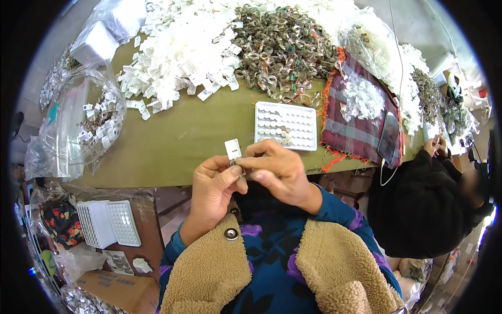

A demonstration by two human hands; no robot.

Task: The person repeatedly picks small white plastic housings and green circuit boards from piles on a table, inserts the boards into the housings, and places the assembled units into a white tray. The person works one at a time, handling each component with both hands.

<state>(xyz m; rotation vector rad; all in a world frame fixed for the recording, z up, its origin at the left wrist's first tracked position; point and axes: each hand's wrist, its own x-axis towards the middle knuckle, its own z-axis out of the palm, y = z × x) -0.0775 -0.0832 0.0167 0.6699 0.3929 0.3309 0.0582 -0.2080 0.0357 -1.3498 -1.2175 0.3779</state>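
A small white plastic piece [232, 149] with a dark slot stands up between my hands, just over the table's near edge. My left hand [214, 183] is closed, pinching its lower end between thumb and fingers. Bent in from the other side, my right hand [280, 172] has its thumb and fingertips together at the lower end of the piece. Something small and clear shows under the fingertips; its kind is hidden. Just beyond my right hand lies a white tray [312, 143] with rows of small round discs that look like button cells, some bare and silvery.
Loose white plastic pieces [172, 57] are heaped at the far left, beside a pile of clear looped parts [282, 47]. A plaid cloth [334, 128] holds small clear bits and a phone [388, 137] with a cable. A plastic bag [70, 131] lies left. Another person [429, 204] works at right.
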